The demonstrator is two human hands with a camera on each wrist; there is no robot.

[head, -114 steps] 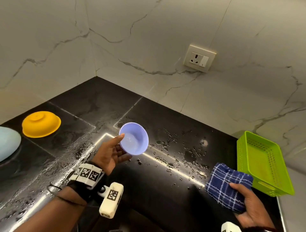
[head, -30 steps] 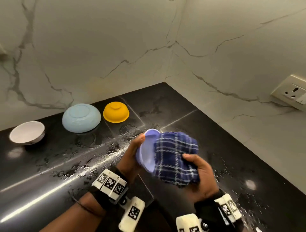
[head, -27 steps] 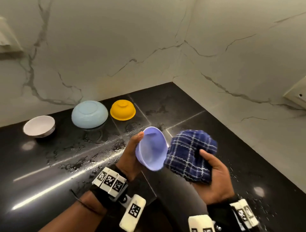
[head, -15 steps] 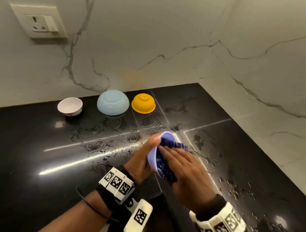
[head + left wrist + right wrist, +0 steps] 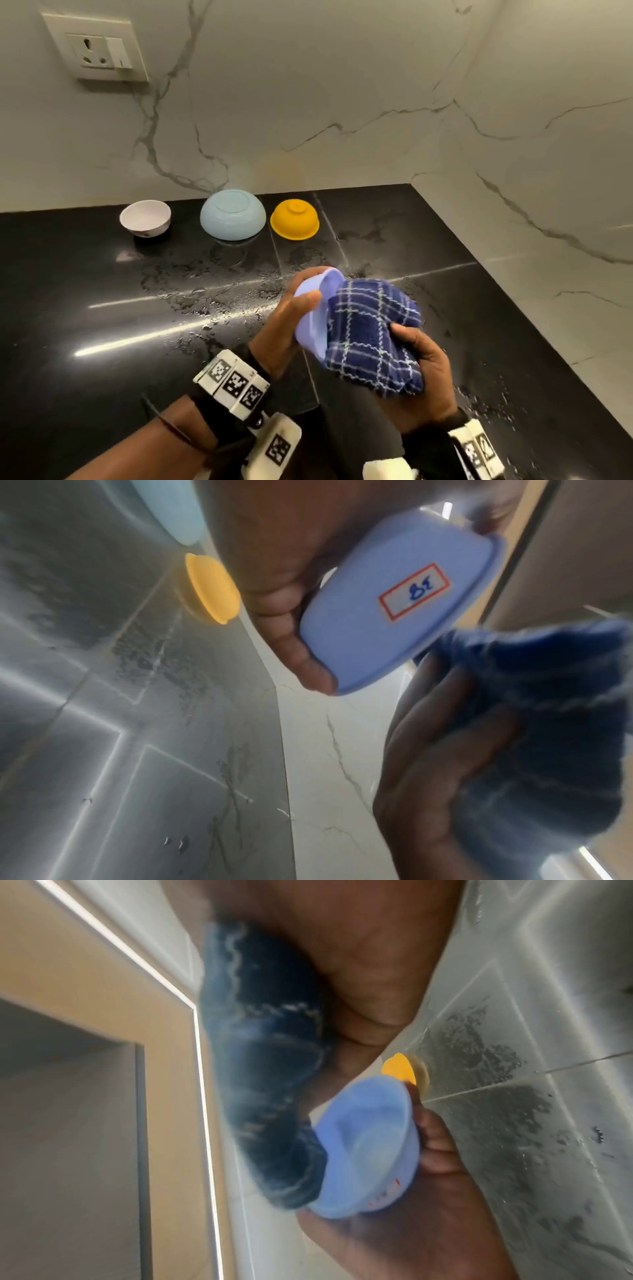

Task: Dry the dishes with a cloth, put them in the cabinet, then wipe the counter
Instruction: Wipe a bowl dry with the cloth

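Note:
My left hand (image 5: 291,318) grips a small lavender bowl (image 5: 313,318) by its base and rim, tilted on its side above the wet black counter (image 5: 137,342). Its underside carries a red-framed label (image 5: 414,592). My right hand (image 5: 418,370) holds a bunched navy checked cloth (image 5: 371,337) that covers the bowl's mouth. In the right wrist view the cloth (image 5: 267,1069) lies against the rim of the bowl (image 5: 369,1148), and part of the inside shows. Both hands hover over the counter's middle.
Against the back wall stand an upright white bowl (image 5: 145,218), an upturned pale blue bowl (image 5: 233,214) and an upturned yellow bowl (image 5: 294,219). Water is spread over the counter around (image 5: 219,298). A wall socket (image 5: 96,51) sits at upper left. Marble walls meet in a corner at right.
My view has swung left. The right hand pulled the cloth out of the bowl, pushed it in with flat fingers, and now holds it bunched over the bowl's mouth.

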